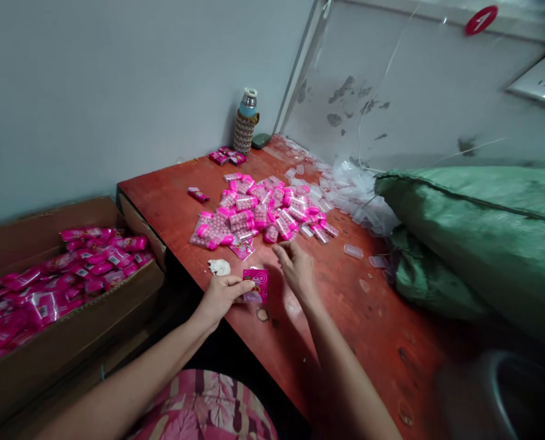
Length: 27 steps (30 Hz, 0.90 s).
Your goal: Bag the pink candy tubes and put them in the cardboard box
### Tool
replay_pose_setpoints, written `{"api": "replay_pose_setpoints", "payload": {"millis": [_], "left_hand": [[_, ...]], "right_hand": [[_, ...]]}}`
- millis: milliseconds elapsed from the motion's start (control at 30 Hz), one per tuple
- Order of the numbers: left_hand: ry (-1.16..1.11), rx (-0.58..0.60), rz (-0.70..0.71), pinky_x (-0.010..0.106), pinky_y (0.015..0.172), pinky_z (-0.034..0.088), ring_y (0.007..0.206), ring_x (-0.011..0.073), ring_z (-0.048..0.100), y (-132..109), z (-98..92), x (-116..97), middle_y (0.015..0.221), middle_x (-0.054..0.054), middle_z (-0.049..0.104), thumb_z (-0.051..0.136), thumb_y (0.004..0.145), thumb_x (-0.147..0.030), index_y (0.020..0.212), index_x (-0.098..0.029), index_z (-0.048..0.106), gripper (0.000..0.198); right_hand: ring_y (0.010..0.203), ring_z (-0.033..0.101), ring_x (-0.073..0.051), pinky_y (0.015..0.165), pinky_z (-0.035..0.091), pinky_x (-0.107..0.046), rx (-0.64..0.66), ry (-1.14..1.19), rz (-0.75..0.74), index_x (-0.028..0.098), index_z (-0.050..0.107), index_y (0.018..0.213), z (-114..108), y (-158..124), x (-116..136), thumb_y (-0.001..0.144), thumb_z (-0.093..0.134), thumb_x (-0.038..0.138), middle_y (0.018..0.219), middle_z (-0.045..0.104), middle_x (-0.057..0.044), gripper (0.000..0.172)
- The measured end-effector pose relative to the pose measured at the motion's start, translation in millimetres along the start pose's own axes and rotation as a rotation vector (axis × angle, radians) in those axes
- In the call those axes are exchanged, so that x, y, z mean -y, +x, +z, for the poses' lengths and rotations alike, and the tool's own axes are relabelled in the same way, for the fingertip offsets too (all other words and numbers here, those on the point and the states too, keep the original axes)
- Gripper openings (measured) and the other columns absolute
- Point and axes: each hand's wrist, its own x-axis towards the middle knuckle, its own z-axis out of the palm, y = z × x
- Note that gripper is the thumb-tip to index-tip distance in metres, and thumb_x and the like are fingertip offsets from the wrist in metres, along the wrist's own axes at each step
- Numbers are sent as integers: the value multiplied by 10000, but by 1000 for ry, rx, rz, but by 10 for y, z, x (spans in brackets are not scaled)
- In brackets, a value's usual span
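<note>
My left hand (221,298) pinches a flat pink printed packet (259,286) at its left edge, above the near edge of the red table. My right hand (296,269) is just in front of a pile of small clear containers with pink caps and pink balls inside (260,214). Its fingers are bent and look apart, with nothing visible between them. Another pink printed packet (242,247) lies flat at the pile's front edge. A crumpled white scrap (219,267) rests beyond my left hand.
At left, a cardboard box (129,299) holds many filled pink packets (88,263). Clear empty containers (359,201) spread along the right, beside a green sack (474,238). A bottle in a knitted cover (244,125) and small pink packs (227,156) stand at the back of the table (162,189).
</note>
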Motion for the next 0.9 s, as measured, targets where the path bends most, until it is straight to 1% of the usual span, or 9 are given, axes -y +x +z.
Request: {"api": "replay_pose_setpoints", "payload": {"millis": [100, 167, 267, 367, 467, 600, 733, 800, 900], "left_hand": [[-44, -47, -37, 203, 501, 431, 488, 96, 540, 6, -18, 13, 546, 39, 616, 718, 582, -307, 563, -102, 649, 216], [-76, -67, -64, 192, 482, 420, 466, 84, 524, 4, -34, 12, 517, 25, 598, 730, 566, -298, 556, -101, 641, 216], [-137, -110, -94, 183, 468, 419, 450, 75, 514, -6, -69, -26, 492, 11, 577, 752, 535, -268, 523, -100, 611, 220], [-240, -145, -121, 184, 470, 439, 465, 80, 532, -1, -122, -81, 517, 16, 593, 755, 535, -243, 532, -97, 599, 214], [-362, -150, -139, 191, 471, 463, 479, 91, 557, 34, -168, -109, 557, 30, 616, 737, 573, -227, 595, -92, 608, 188], [-537, -172, -152, 222, 516, 509, 528, 108, 593, 101, -150, -115, 607, 27, 632, 697, 635, -184, 664, -106, 597, 130], [-664, -208, -159, 260, 576, 536, 589, 123, 620, 163, -69, -124, 658, 17, 643, 660, 680, -156, 712, -125, 587, 85], [-710, -217, -148, 283, 609, 541, 612, 131, 627, 193, -35, -121, 668, 16, 645, 657, 686, -156, 727, -132, 584, 87], [-740, -235, -133, 302, 628, 542, 634, 141, 630, 224, 6, -106, 684, 16, 646, 665, 680, -167, 731, -135, 578, 105]], "right_hand": [[821, 599, -287, 694, 405, -372, -66, -423, 85, 157, 573, 903, 66, 323, 55, 786, 445, 516, 816, 642, -141, 399], [841, 591, -335, 693, 400, -414, -48, -575, 166, 121, 556, 941, 162, 487, 90, 773, 439, 549, 816, 634, -200, 474], [851, 584, -349, 691, 400, -435, -54, -580, 180, 94, 492, 1045, 270, 626, 81, 771, 469, 504, 871, 623, -228, 494], [844, 585, -324, 680, 411, -402, -53, -517, 167, 111, 483, 1068, 237, 626, -30, 739, 524, 451, 910, 625, -191, 475], [784, 593, -273, 647, 419, -347, -50, -370, 140, 147, 544, 988, 109, 473, -188, 707, 551, 448, 840, 644, -115, 412], [596, 569, -180, 545, 424, -283, -23, 136, 163, 165, 577, 894, -6, 81, -284, 700, 570, 444, 685, 621, -29, 339], [468, 531, -114, 445, 413, -220, 63, 635, 298, 172, 530, 840, 32, -360, -173, 705, 601, 394, 591, 578, 23, 269], [437, 531, -103, 404, 400, -197, 104, 753, 336, 181, 507, 836, 78, -563, -80, 725, 591, 389, 590, 584, 25, 250], [408, 526, -93, 363, 384, -178, 150, 809, 356, 186, 488, 872, 151, -826, 55, 755, 564, 395, 596, 595, 20, 252]]}}
